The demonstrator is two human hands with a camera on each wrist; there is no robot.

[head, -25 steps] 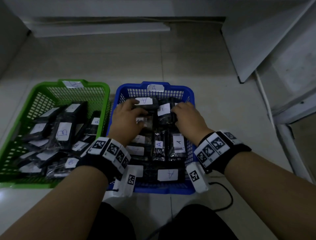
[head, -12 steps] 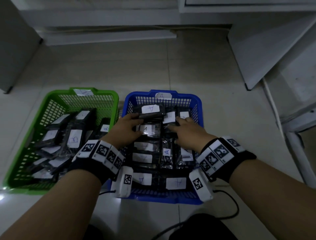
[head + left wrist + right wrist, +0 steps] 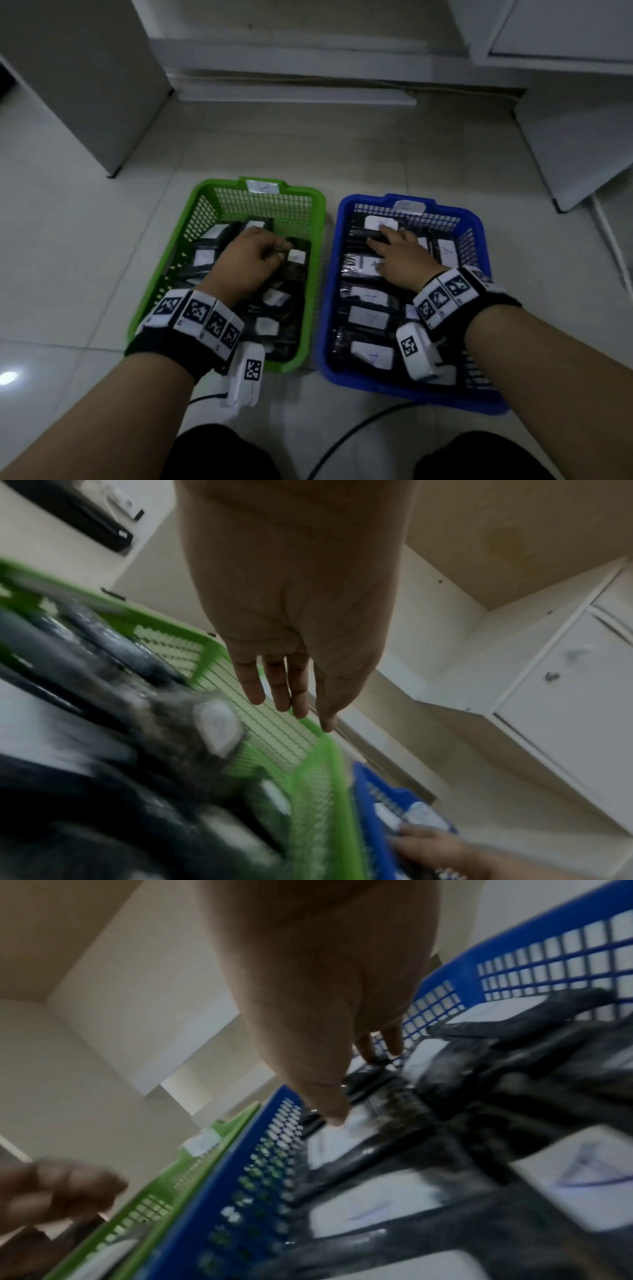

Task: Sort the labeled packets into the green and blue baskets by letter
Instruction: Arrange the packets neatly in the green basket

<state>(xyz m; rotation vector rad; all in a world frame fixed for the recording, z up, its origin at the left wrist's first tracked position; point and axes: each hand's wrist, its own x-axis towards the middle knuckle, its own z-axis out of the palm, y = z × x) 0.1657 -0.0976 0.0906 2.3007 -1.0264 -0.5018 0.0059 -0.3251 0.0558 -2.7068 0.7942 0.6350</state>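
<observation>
Pale tile floor, white cabinets along far side. On floor, green basket left and blue basket right, just beside each other, narrow gap between. Both filled with black packets bearing white labels; "A" readable on some in blue, letters in green too blurred to read.

Left hand over far right part of green basket, near a small-labelled packet. In wrist view, fingers straight, close together, pointing down, holding nothing. In head view, fingertips look bent toward that packet; contact unclear.

Right hand palm-down over far half of blue basket, fingers stretched and slightly spread, resting on packets. Thumb tip touching a white label, fingertips on a dark packet near far wall; nothing gripped.

Marker bands on both wrists.
</observation>
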